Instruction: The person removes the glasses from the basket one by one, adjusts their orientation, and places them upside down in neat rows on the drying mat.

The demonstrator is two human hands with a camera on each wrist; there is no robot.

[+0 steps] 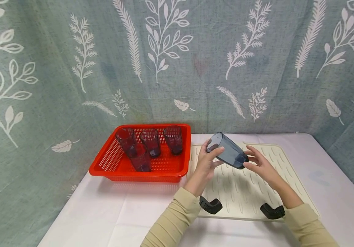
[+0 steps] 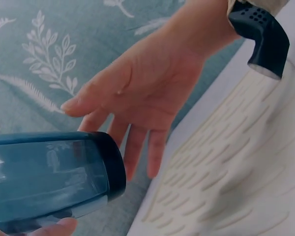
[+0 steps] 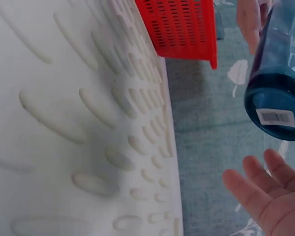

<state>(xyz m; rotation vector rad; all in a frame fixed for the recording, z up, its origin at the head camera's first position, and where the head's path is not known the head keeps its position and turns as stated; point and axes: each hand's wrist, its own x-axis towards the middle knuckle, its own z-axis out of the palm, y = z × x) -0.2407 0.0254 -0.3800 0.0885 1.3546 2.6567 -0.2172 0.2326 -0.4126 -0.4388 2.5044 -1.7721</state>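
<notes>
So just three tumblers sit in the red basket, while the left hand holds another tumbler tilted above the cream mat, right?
Not quite: four tumblers, not three, sit in the red basket, as the head view shows. The left hand does hold another tumbler tilted above the cream mat.

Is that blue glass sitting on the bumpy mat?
No, the left hand holds the blue glass tilted above the mat.

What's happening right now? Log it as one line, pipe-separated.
left hand: holds tilted bluish glass | right hand: open near its base | red basket: four glasses inside | cream mat: below hands
</notes>
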